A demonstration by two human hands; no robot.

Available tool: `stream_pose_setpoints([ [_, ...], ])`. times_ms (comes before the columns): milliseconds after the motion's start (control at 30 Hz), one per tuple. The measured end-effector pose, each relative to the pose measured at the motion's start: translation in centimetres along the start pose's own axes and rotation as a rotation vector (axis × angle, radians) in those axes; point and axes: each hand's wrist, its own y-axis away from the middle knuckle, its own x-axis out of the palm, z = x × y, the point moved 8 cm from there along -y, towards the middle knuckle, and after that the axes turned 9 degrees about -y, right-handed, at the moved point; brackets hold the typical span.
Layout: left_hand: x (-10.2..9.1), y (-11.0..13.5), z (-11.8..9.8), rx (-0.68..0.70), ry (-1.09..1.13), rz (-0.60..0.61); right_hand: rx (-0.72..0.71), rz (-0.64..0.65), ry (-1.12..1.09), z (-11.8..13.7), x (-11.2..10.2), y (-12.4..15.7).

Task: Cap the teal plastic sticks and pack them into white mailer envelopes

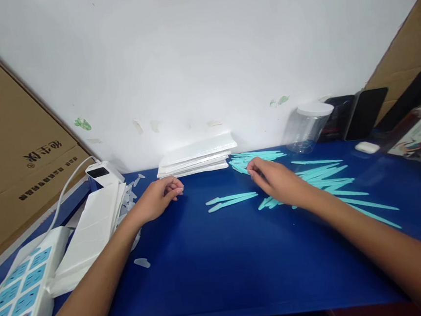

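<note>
My left hand [163,197] hovers over the blue table left of centre, its thumb and fingers pinched together. What they hold, if anything, is too small to make out. My right hand [274,178] is curled at the front edge of a back pile of turquoise eyebrow razors [260,156]; its fingertips are close together, and whatever is between them is hidden. Between the hands lie two eyebrow razors [234,199] with pale blade ends pointing left. More turquoise razors [326,177] are fanned out behind and beneath my right wrist. Small translucent blade caps [142,263] are scattered by my left forearm.
White flat packets [197,155] are stacked against the wall, and more white packets [88,232] lie at left beside a power strip [26,287]. A clear jar [309,127] with a white lid stands at back right, near a white earbud case [367,147]. Cardboard [16,130] borders the left.
</note>
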Motion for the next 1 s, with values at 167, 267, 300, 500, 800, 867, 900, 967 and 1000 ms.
stream_pose_setpoints([
  [167,2.9,0.5,-3.5,0.031,0.249,0.025,-0.004,0.048,-0.140,1.3,0.9,0.4],
  [267,3.6,0.7,-4.5,0.058,0.331,0.000,0.000,0.063,-0.193,1.7,1.2,0.5],
  [300,3.7,0.7,-4.6,0.066,0.354,-0.010,-0.003,0.065,-0.198,1.8,1.3,0.5],
  [500,3.4,0.8,-4.9,0.073,0.366,-0.029,-0.053,0.067,-0.168,2.4,1.3,0.7],
  [800,2.8,1.3,-5.8,0.061,0.293,-0.088,-0.085,0.083,-0.175,3.5,1.8,0.8],
  [867,2.7,1.4,-5.8,0.045,0.306,-0.107,-0.080,0.094,-0.195,3.5,1.9,0.8],
  [900,2.7,1.4,-5.8,0.037,0.308,-0.119,-0.076,0.096,-0.205,3.5,1.9,0.9],
  [967,2.5,1.5,-5.8,0.025,0.303,-0.145,-0.068,0.100,-0.218,3.5,1.9,1.0],
  [1000,2.4,1.5,-5.8,0.022,0.303,-0.156,-0.067,0.101,-0.224,3.5,1.9,1.0],
])
